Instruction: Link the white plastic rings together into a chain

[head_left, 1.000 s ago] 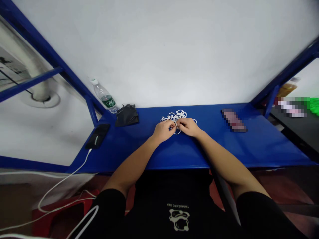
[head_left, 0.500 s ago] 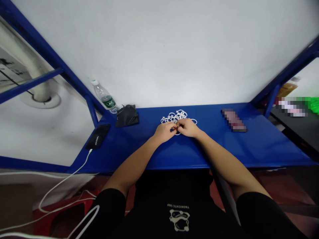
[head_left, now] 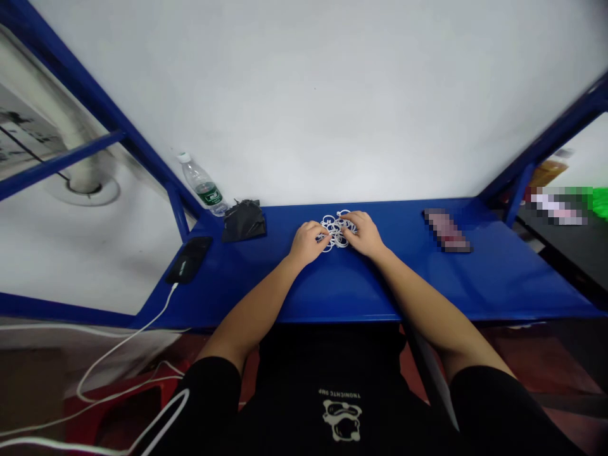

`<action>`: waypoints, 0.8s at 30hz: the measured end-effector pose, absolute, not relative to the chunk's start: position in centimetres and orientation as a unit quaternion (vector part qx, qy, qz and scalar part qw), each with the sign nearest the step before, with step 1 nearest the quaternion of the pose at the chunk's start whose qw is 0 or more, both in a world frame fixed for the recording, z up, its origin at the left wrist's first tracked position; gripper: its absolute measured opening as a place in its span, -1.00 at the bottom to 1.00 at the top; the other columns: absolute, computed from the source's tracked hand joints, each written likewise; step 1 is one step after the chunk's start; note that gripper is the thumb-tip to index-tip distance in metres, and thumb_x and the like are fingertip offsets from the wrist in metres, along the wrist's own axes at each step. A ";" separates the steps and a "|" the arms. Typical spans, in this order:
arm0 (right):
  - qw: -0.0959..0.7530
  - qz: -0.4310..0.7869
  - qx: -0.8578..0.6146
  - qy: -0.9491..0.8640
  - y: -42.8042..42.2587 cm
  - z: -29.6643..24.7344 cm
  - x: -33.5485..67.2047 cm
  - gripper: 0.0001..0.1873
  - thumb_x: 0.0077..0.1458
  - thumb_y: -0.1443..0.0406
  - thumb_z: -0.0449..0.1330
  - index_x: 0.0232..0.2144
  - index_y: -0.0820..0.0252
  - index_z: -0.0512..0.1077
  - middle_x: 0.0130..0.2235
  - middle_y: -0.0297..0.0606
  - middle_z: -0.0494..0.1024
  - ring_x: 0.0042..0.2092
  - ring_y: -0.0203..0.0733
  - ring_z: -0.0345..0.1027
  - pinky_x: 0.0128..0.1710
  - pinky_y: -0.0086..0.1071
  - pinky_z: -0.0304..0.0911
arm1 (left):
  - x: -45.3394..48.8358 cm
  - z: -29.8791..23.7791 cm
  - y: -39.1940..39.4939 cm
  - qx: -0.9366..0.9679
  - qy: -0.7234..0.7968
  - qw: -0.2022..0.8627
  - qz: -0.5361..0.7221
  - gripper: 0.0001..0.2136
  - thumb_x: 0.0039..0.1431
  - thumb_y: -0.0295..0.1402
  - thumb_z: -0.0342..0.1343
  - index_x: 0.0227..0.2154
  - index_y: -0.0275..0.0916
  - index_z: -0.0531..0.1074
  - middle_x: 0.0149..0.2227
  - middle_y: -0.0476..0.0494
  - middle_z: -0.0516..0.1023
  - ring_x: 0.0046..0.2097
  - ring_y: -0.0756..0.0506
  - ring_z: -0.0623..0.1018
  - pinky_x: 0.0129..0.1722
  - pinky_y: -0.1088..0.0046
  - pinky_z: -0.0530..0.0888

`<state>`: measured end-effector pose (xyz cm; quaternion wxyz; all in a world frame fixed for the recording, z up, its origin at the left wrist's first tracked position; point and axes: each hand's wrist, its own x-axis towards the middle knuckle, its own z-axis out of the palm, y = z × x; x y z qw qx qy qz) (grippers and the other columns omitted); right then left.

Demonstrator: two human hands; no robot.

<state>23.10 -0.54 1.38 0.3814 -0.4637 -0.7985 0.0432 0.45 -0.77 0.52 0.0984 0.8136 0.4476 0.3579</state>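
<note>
A small heap of thin white loops with little heads, which look like closed cable ties (head_left: 336,233), lies on the blue tabletop (head_left: 332,285) between my hands. At the heap's left side my left hand (head_left: 308,243) rests with curved fingers, thumb and fingertips touching the loops. My right hand (head_left: 365,235) cups the right side, its thumb apart from the fingers and its tips on the loops. Some of the loops are hidden under both hands. Neither hand lifts a loop clear of the heap.
A crumpled black bag (head_left: 244,220) and a water bottle (head_left: 204,187) stand at the back left. Nearer on the left lies a black power bank (head_left: 189,259) with a white cable (head_left: 156,313). A blurred-out phone-like object (head_left: 446,230) lies on the right. Blue frame bars (head_left: 519,193) flank the table.
My hands have moved apart from a shared pinch at the heap's near edge to its two sides. The loops are now drawn into a tighter heap.
</note>
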 end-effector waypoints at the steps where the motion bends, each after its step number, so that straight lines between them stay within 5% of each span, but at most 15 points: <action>1: 0.380 0.036 -0.469 -0.797 -0.2 1.1 23.4 -0.56 0.28 0.15 0.17 0.15 0.13 0.52 0.14 -0.02 0.58 0.18 0.17 0.40 0.25 0.10 0.28 | 0.3 0.4 -0.7 0.812 0.456 0.093 0.351 -0.85 0.27 -0.25 0.32 -0.18 -0.17 0.63 -0.02 -0.20 0.63 0.07 -0.21 0.57 0.17 0.13 0.46; 5: 0.322 0.042 -0.521 -0.790 1.2 -0.7 24.4 -0.20 0.25 -0.11 0.22 0.39 0.15 0.30 0.43 0.06 0.27 0.46 0.39 0.03 0.37 0.31 0.05 | 0.1 0.0 -0.7 0.836 0.472 0.090 0.266 -0.22 0.07 0.12 0.40 0.31 -0.07 0.40 0.46 -0.33 0.22 0.47 -0.45 0.18 0.40 -0.17 0.18; 9: 0.259 0.081 -0.540 -0.796 1.9 -2.5 24.3 -0.09 0.25 -0.21 0.18 0.47 0.07 0.17 0.49 0.02 0.15 0.50 0.46 -0.10 0.38 0.40 -0.02 | 0.0 -0.8 -0.6 0.859 0.466 0.118 0.178 0.15 -0.10 0.29 0.39 0.48 -0.12 0.10 0.54 -0.45 -0.04 0.54 -0.54 -0.06 0.44 -0.26 -0.02; 17: 0.248 0.096 -0.478 -0.837 2.1 -2.5 23.0 -0.31 0.45 -0.01 -0.03 0.46 0.18 0.21 0.48 0.01 0.19 0.50 0.26 -0.01 0.46 0.22 0.01 | 0.3 -1.6 0.1 0.841 0.495 0.130 0.175 -0.12 0.24 0.22 0.17 0.47 -0.14 0.10 0.54 -0.45 -0.04 0.54 -0.46 -0.01 0.44 -0.23 0.02; 24: 0.257 0.082 -0.466 -0.843 2.6 -2.3 23.3 -0.37 0.47 0.07 -0.03 0.43 0.23 0.26 0.46 0.05 0.22 0.51 0.20 0.00 0.46 0.22 0.02 | 0.3 -2.2 0.9 0.821 0.520 0.117 0.205 -0.21 0.29 0.19 0.13 0.44 -0.14 0.17 0.53 -0.47 0.01 0.53 -0.48 0.03 0.42 -0.22 0.08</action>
